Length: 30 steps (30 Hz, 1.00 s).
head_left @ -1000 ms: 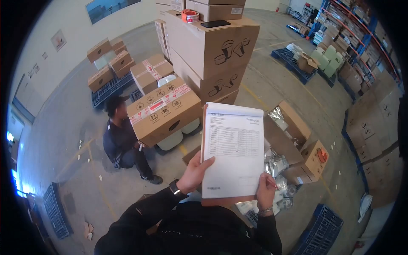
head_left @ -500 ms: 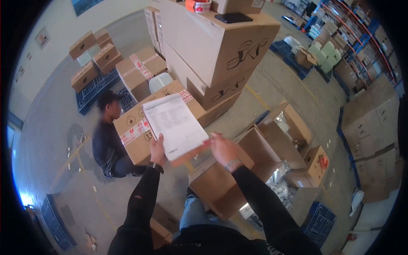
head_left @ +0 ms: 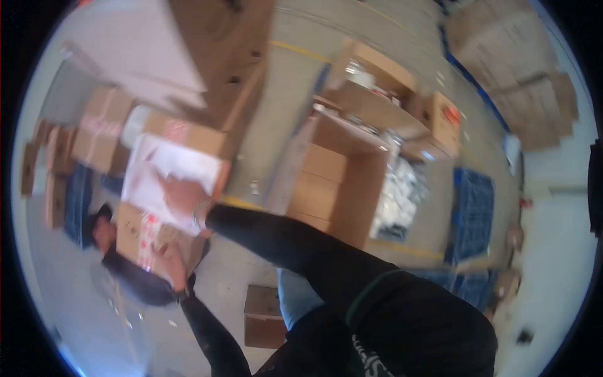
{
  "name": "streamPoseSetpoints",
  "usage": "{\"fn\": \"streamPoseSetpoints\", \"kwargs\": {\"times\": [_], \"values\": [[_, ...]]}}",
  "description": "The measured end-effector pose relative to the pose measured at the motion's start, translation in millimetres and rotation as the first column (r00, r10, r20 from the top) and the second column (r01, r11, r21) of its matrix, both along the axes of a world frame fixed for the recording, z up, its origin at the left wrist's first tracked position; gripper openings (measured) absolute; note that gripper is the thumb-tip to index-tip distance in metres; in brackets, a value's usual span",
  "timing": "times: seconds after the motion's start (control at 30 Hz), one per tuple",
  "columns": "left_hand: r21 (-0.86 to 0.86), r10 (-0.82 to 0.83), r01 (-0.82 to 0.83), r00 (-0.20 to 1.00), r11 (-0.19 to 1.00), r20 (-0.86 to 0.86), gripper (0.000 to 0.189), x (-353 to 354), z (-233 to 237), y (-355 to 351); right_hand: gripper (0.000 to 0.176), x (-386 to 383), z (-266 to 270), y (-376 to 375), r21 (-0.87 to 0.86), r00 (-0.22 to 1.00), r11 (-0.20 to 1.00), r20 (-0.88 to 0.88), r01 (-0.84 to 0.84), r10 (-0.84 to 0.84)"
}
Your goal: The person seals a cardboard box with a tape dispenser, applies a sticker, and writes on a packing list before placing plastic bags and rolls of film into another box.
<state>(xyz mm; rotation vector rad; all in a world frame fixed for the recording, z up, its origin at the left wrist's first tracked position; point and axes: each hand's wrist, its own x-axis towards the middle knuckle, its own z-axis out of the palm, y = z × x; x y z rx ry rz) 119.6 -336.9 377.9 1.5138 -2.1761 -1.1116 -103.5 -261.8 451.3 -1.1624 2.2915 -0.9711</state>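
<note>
While the picture of the head camera is rather blurred, I can follow from my distance what the person's hands are doing. The sheets of paper [head_left: 195, 164] are at the left of the view, in front of the cartons, with a brown board edge [head_left: 221, 179] showing along their right side. The right hand [head_left: 184, 196] lies across the sheets, its fingers pointing to the upper left; because of the blur, I cannot tell whether these fingers pinch something or only rest there. The left hand [head_left: 173, 264] is lower, apart from the sheets and in front of a carton with red and white tape [head_left: 129, 235]; its fingers look partly bent, but I cannot tell if it touches this carton. Beside the same carton there is another person in a dark cap [head_left: 100, 217], low near the floor [head_left: 220, 276]. To the right of the sheets stands a big open box [head_left: 323, 169], and just beside it lie packs in clear and white plastic [head_left: 399, 195]. Farther to the right I see a blue pallet [head_left: 474, 207], and near the person's leg [head_left: 295, 298] a smaller brown box [head_left: 264, 314].
</note>
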Motion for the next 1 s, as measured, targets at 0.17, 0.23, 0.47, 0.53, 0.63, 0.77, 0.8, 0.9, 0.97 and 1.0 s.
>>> {"fn": "streamPoseSetpoints", "kwargs": {"times": [0.17, 0.23, 0.47, 0.53, 0.63, 0.77, 0.8, 0.9, 0.97, 1.0], "values": [[-0.274, -0.154, 0.139, 0.987, 0.952, -0.033, 0.060, -4.6, 28.6, 97.9, 0.062, 26.3, -6.7, 200.3, -0.326, 0.956, 0.899, 0.090, 0.292, -0.278], [-0.349, -0.273, 0.252, 0.962, 0.903, -0.012, 0.054, -22.4, 35.5, 145.0, 0.057, 25.1, -3.5, 289.1, -0.391, 0.892, 0.837, -0.078, 0.383, -0.444], [-0.110, -0.733, 0.774, 0.531, 0.624, -0.425, 0.033, -79.5, 67.4, 363.7, 0.042, 32.4, -46.8, 583.4, -0.123, 0.231, 0.216, 0.123, 0.969, -0.965], [0.014, -0.795, 0.903, 0.386, 0.430, -0.468, 0.041, -80.0, 53.9, 441.8, 0.045, 44.8, -123.6, 668.2, 0.026, 0.100, 0.105, 0.144, 0.994, -0.984], [0.588, -0.745, 0.783, 0.514, 0.205, -0.425, 0.033, -106.4, 26.1, 575.1, 0.051, 78.4, -230.4, 759.7, 0.310, 0.001, 0.052, 0.164, 0.949, -0.987], [0.980, -0.586, 0.031, 0.805, 0.195, 0.091, 0.032, -130.7, -134.3, 688.4, 0.066, 99.6, -360.9, 844.2, 0.665, -0.011, 0.178, 0.270, 0.725, -0.963], [0.981, -0.551, -0.025, 0.825, 0.192, 0.128, 0.037, -124.2, -195.6, 694.0, 0.070, 106.3, -393.6, 855.1, 0.690, -0.016, 0.181, 0.269, 0.701, -0.963], [0.923, -0.403, -0.111, 0.876, 0.369, 0.267, 0.045, -114.1, -351.1, 692.6, 0.077, 112.9, -482.5, 881.4, 0.705, -0.080, 0.163, 0.298, 0.691, -0.951], [0.881, -0.376, -0.199, 0.847, 0.429, 0.375, 0.059, -123.4, -423.5, 675.8, 0.077, 99.9, -518.9, 888.7, 0.643, -0.191, 0.103, 0.371, 0.759, -0.909], [0.851, -0.289, -0.287, 0.852, 0.440, 0.437, 0.061, -132.1, -445.3, 677.0, 0.080, 96.0, -541.2, 894.8, 0.615, -0.171, 0.112, 0.382, 0.781, -0.908]]}}
